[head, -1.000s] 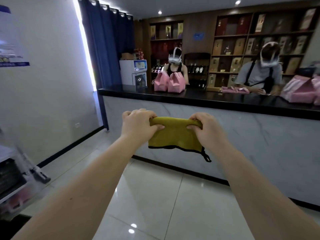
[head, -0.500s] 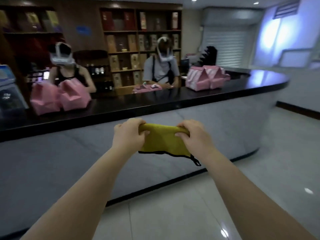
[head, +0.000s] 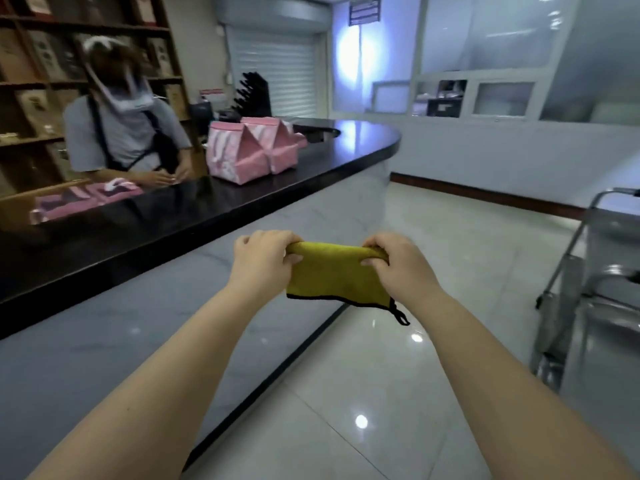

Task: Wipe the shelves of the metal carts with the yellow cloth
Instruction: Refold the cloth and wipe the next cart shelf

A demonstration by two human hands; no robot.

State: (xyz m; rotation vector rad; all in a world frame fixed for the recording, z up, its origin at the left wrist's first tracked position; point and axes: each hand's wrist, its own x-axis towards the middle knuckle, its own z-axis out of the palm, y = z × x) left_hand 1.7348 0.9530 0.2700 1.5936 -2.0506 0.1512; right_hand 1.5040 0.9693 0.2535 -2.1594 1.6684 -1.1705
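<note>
The yellow cloth (head: 334, 273), folded and edged in black with a small black loop at its lower right corner, hangs in the air in front of me. My left hand (head: 264, 261) grips its upper left end and my right hand (head: 398, 268) grips its upper right end. A metal cart (head: 588, 292) with steel shelves and a tubular frame stands at the right edge of the view, blurred and partly cut off, well to the right of both hands.
A long counter with a black top (head: 263, 188) and a grey marble front runs along the left. Pink bags (head: 252, 150) stand on it and a person (head: 128, 133) works behind it. Glossy tiled floor (head: 433, 237) lies between counter and cart.
The view has swung to the right along the counter, and the metal cart has come into sight at the right edge. Both hands still hold the cloth the same way.
</note>
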